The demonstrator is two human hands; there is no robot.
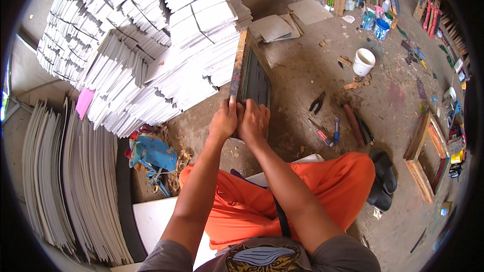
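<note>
Left hand [222, 120] and right hand [253, 121], side by side, pinched near end of wooden frame [236, 72]. Pliers [318, 100] and screwdriver [323, 136] lay on floor [297, 78] to right.

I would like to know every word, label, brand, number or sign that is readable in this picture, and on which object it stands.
No text reads clearly enough to quote.
Grey shirt: printed picture, no words that I can make out.
Held wooden frame: stains, no readable text.
Blue bucket: any label is too small to read.
Yellow container: too small and blurred.
</note>
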